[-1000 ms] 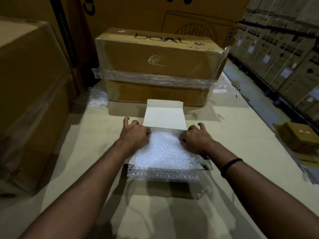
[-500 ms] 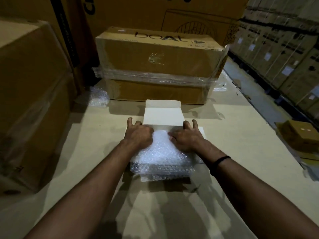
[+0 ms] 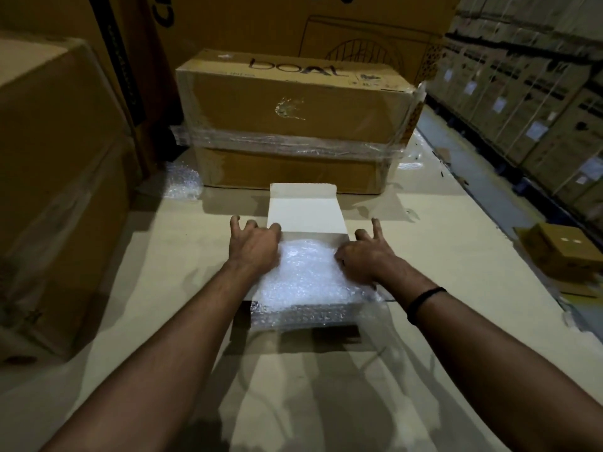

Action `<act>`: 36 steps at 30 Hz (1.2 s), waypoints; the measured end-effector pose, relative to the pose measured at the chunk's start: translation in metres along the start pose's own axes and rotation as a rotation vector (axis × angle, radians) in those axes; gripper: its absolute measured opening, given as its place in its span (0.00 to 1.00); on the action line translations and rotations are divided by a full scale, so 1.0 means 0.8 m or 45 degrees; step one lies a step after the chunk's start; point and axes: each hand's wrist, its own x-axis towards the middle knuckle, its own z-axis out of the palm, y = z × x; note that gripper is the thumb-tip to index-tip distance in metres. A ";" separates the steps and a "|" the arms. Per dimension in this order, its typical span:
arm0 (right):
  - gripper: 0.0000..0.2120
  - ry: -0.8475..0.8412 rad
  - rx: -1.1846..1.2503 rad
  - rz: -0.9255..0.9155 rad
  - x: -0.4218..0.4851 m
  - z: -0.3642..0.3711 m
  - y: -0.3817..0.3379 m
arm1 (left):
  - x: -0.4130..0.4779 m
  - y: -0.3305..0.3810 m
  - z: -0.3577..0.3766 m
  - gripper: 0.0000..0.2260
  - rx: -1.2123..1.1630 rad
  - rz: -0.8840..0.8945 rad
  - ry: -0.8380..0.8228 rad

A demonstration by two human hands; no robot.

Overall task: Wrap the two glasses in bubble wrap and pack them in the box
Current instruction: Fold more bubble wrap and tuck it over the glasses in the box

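A small white box sits in the middle of the table, its lid (image 3: 306, 213) hanging open on the far side. A bundle of bubble wrap (image 3: 306, 282) fills the box and spills over its front wall. The glasses are hidden inside the wrap. My left hand (image 3: 254, 246) presses on the bundle's left far corner with fingers spread. My right hand (image 3: 368, 256) presses the right far corner, fingers splayed outward over the box's edge. Neither hand grips anything.
A large brown carton (image 3: 293, 125) banded with clear film stands just behind the box. Another tall carton (image 3: 58, 164) walls off the left. A scrap of bubble wrap (image 3: 181, 181) lies between them. On the right, beyond the table edge, sit a small carton (image 3: 567, 252) and stacked cartons (image 3: 538, 93).
Both hands slid outward from the middle of the wrap to its far corners, and their fingers have spread. The bundle sits lower and flatter in the box.
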 end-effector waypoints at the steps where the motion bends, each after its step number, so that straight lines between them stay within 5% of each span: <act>1: 0.14 -0.026 -0.020 0.007 0.000 0.000 -0.002 | 0.002 0.001 -0.001 0.09 0.024 -0.008 -0.008; 5: 0.15 0.013 0.121 -0.007 -0.005 -0.004 0.007 | 0.000 -0.005 -0.006 0.07 -0.003 0.088 0.048; 10: 0.10 0.374 0.354 -0.117 -0.027 -0.015 0.042 | -0.020 -0.027 -0.017 0.11 -0.241 0.142 0.445; 14: 0.13 0.089 0.137 -0.206 -0.030 -0.006 0.033 | -0.038 -0.020 -0.017 0.17 -0.059 0.223 0.004; 18: 0.15 -0.015 0.011 -0.226 -0.023 -0.003 0.016 | -0.035 -0.003 -0.014 0.08 0.129 0.213 -0.233; 22: 0.14 -0.020 0.145 -0.198 -0.030 -0.014 0.026 | -0.033 -0.002 -0.022 0.03 0.080 0.181 -0.147; 26: 0.08 0.187 0.152 -0.187 -0.043 -0.017 0.040 | -0.038 -0.021 -0.013 0.10 -0.066 0.182 -0.063; 32: 0.15 -0.051 -0.012 -0.243 -0.039 -0.010 0.015 | -0.041 -0.001 0.001 0.12 0.234 0.212 -0.171; 36: 0.13 -0.105 0.029 -0.186 -0.043 -0.016 0.019 | -0.047 -0.001 -0.006 0.07 0.037 0.128 -0.009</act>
